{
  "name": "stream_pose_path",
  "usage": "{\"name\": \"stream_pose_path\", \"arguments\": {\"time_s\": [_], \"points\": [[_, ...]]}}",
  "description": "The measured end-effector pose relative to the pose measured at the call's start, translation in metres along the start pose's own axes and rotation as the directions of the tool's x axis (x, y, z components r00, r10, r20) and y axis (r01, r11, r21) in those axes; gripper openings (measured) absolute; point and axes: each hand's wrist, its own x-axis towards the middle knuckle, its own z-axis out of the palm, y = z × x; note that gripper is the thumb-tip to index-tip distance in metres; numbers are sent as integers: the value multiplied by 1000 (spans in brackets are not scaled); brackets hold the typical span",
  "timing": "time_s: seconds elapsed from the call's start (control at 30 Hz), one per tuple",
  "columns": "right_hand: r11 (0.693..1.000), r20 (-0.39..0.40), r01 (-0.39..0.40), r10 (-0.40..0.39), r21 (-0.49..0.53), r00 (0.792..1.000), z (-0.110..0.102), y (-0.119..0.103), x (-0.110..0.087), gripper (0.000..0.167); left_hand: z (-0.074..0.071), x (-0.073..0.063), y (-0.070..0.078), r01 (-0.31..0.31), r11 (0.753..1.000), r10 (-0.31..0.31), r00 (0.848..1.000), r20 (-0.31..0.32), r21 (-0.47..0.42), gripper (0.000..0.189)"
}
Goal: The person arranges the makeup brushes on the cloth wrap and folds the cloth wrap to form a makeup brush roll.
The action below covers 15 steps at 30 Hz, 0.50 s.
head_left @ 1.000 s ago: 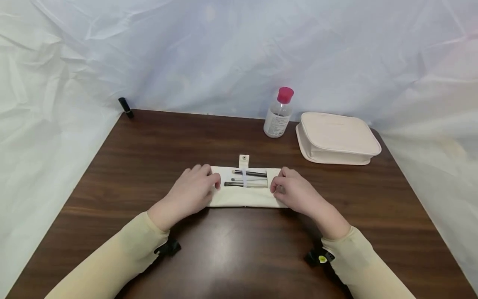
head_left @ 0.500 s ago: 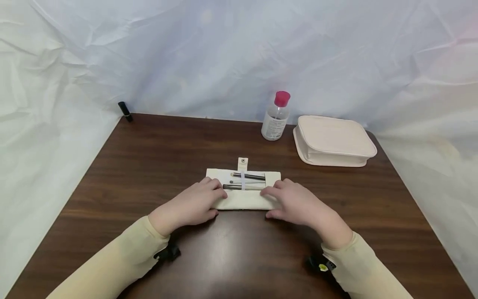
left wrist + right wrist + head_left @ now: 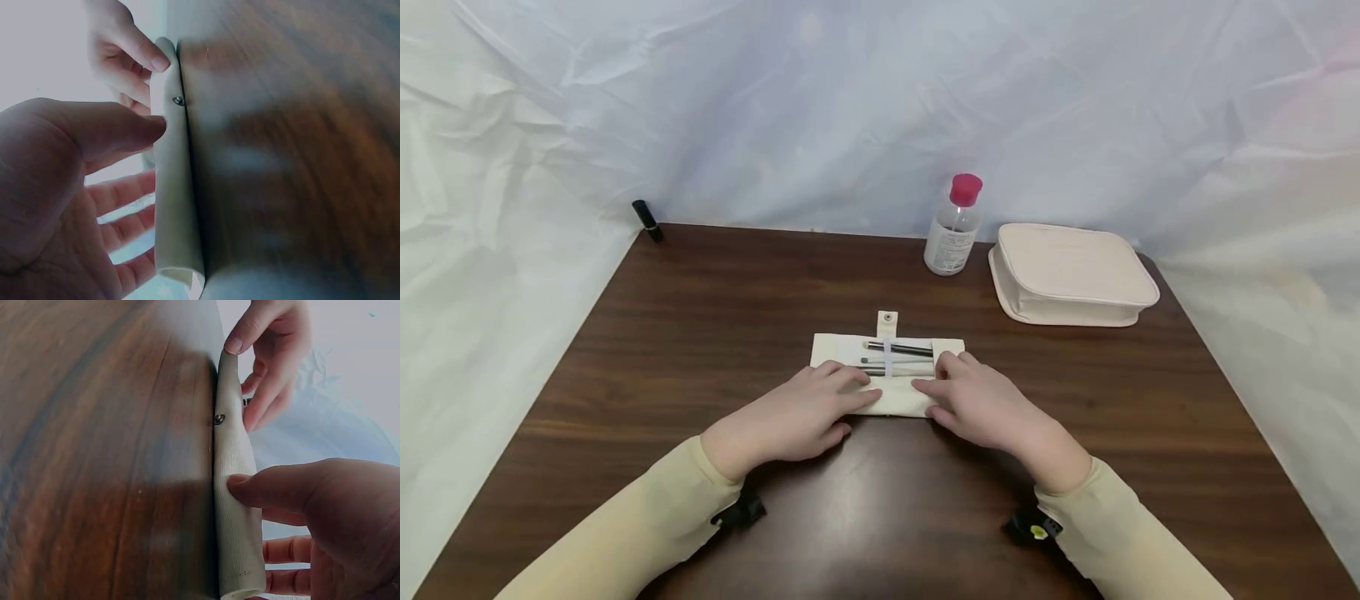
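A cream fabric brush roll [image 3: 898,402] lies partly folded on the table, its near edge turned up into a rounded fold. Inside, several makeup brushes [image 3: 912,351] sit under a pale elastic band [image 3: 888,358]. A tab with a snap [image 3: 887,322] sticks out at the far side. My left hand [image 3: 790,415] grips the left part of the fold, thumb in front and fingers over the top. On the right part, my right hand [image 3: 988,407] holds the fold the same way. A metal stud [image 3: 179,100] shows on the fold in the left wrist view.
Behind the roll stands a clear bottle with a pink cap [image 3: 953,233]. To its right is a pale pink zip case [image 3: 1075,271]. A black lipstick-like tube [image 3: 647,221] is at the far left corner. White sheeting [image 3: 760,117] hangs around the dark wood table [image 3: 737,308].
Both hands have shifted from the roll's outer ends toward its middle and nearer its front edge. Thumbs have come round to the front of the fold. The left fingers now cover some brush ends.
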Motion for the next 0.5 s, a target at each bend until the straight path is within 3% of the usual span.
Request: {"name": "stream_pose_path", "arguments": {"time_s": [0.27, 0.5], "points": [[997, -110, 83, -81, 13, 991, -10, -8, 4, 41, -5, 1, 0, 34, 999, -34, 998, 44, 1, 54], [999, 7, 51, -51, 3, 999, -8, -8, 3, 45, -4, 0, -2, 44, 999, -44, 999, 17, -11, 55]]}}
